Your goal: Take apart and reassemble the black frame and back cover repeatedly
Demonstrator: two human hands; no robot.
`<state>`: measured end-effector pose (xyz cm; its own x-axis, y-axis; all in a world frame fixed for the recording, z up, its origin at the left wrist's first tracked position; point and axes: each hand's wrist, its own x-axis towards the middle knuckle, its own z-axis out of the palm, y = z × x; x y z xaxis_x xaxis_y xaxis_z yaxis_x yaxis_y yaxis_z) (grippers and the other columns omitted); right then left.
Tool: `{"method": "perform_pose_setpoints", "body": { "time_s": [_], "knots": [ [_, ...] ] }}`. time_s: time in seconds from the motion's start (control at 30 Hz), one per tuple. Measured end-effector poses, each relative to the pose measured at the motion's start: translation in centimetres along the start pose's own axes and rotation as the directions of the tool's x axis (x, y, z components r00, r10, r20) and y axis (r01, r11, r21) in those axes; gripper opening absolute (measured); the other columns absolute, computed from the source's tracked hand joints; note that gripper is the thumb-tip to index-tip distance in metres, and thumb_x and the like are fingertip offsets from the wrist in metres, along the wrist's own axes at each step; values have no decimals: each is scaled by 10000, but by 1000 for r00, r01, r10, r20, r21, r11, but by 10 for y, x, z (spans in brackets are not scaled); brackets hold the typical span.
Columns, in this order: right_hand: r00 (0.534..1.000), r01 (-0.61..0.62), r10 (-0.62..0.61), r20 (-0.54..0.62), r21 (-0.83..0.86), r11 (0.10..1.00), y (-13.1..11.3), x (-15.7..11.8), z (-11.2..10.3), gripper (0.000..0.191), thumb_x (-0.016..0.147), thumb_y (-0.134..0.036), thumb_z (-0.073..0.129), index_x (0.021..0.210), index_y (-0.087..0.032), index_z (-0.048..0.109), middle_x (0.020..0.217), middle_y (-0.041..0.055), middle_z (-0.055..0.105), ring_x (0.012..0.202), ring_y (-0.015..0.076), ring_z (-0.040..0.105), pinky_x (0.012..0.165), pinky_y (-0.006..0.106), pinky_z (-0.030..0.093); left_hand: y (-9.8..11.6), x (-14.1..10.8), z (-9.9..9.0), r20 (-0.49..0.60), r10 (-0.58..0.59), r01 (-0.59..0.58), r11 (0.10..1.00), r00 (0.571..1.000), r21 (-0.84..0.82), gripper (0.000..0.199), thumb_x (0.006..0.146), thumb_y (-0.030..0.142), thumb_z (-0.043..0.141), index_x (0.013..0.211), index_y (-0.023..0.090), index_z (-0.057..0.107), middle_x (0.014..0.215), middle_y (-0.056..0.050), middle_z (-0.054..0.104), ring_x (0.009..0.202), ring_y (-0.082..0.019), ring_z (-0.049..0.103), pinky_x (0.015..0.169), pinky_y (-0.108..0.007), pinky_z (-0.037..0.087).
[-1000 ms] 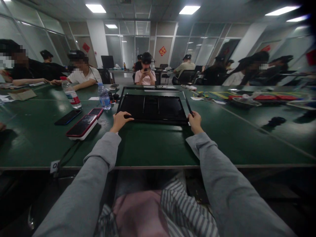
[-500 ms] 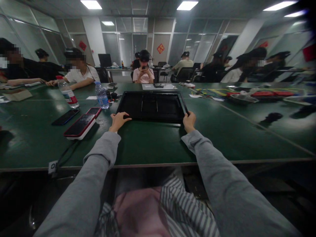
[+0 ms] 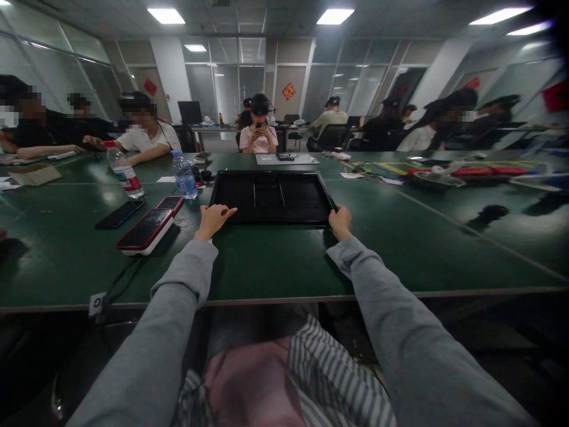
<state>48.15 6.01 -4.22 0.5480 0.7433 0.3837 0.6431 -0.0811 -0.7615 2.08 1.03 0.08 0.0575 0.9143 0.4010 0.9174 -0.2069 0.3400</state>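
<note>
One black tray, long axis left-to-right

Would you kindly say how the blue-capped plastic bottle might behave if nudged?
The blue-capped plastic bottle could tip, standing upright, taller than wide. Once down, its round body would probably roll. Its clear wall may flex.

Left: red-capped bottle stands near blue-capped bottle
Opposite: person in pink holds phone
Behind: red diamond decoration

The green desk bears a black frame centrally, two bottles (one red-capped, one blue-capped) and a phone left, a bowl far right.
</note>
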Motion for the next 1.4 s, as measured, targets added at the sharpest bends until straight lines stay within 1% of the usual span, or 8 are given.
{"method": "perform_pose_setpoints", "body": {
  "time_s": [0.07, 0.13, 0.2, 0.3, 0.67, 0.9, 1.13, 1.4],
  "knots": [
    [1000, 9, -9, 8, -12, 1000, -1, -1, -1, 416, 832, -197, 481, 1176, -120, 702, 1110, 175, 700, 1127, 301, 626, 1066, 491, 448, -6, 1, 1, -146, -72, 68, 997, 987, -28, 330, 990, 469, 559, 1123, 233, 748, 1267, -145, 694, 1285, -345, 550, 1116, -503, 303],
    [1000, 5, -4, 20, -40, 999, -3, -2, -2, 440, 851, -197, 472, 1223, -102, 686, 1166, 195, 693, 1150, 306, 627, 1072, 486, 445, -16, 3, 3, -241, -220, 206, 975, 945, -80, 422, 974, 397, 578, 1333, 191, 660, 1415, -183, 610, 1356, -344, 506, 1100, -474, 363],
    [999, -8, 10, 30, -51, 999, -5, -3, -3, 458, 861, -194, 468, 1258, -91, 673, 1207, 210, 685, 1172, 314, 625, 1075, 485, 442, -26, 7, 7, -182, -344, 318, 935, 921, -159, 492, 951, 353, 597, 1389, 130, 613, 1418, -218, 607, 1343, -339, 539, 1074, -443, 414],
    [999, -19, 20, 44, -31, 999, -6, -3, -4, 463, 855, -193, 485, 1270, -98, 667, 1218, 208, 687, 1179, 315, 627, 1079, 487, 438, -38, 13, 10, -78, -399, 368, 893, 914, -258, 442, 941, 301, 573, 1348, 145, 646, 1363, -182, 668, 1271, -297, 618, 1059, -398, 450],
    [996, 60, -63, 68, 50, 997, -14, -5, -20, 377, 870, -355, 595, 1181, -177, 712, 1149, 156, 717, 1152, 313, 639, 1057, 487, 467, -39, 9, 8, -125, -374, 341, 913, 919, -225, 412, 904, 262, 560, 1277, 168, 708, 1299, -177, 709, 1255, -337, 636, 1082, -442, 444],
    [992, 58, -56, 111, -13, 998, -4, 2, -15, 427, 878, -263, 555, 1273, -150, 673, 1188, 161, 713, 1115, 300, 655, 1045, 472, 462, -41, 11, 7, -90, -373, 349, 913, 923, -211, 420, 942, 267, 536, 1318, 135, 670, 1339, -200, 683, 1287, -335, 618, 1083, -435, 446],
    [991, 67, -62, 118, -41, 997, 0, 8, -16, 416, 899, -323, 578, 1268, -159, 680, 1112, 152, 731, 1031, 295, 667, 985, 448, 484, -42, 12, 7, -73, -365, 346, 919, 928, -192, 418, 957, 244, 552, 1345, 110, 634, 1335, -222, 674, 1281, -337, 623, 1088, -434, 444],
    [986, 87, -73, 149, -90, 992, -2, 7, -17, 406, 923, -314, 540, 1284, -174, 663, 1163, 165, 730, 1071, 312, 663, 986, 469, 490, -43, 11, 11, -108, -370, 355, 924, 923, -139, 437, 973, 241, 523, 1371, 92, 622, 1326, -212, 684, 1270, -318, 631, 1083, -409, 456]
  ]
}}
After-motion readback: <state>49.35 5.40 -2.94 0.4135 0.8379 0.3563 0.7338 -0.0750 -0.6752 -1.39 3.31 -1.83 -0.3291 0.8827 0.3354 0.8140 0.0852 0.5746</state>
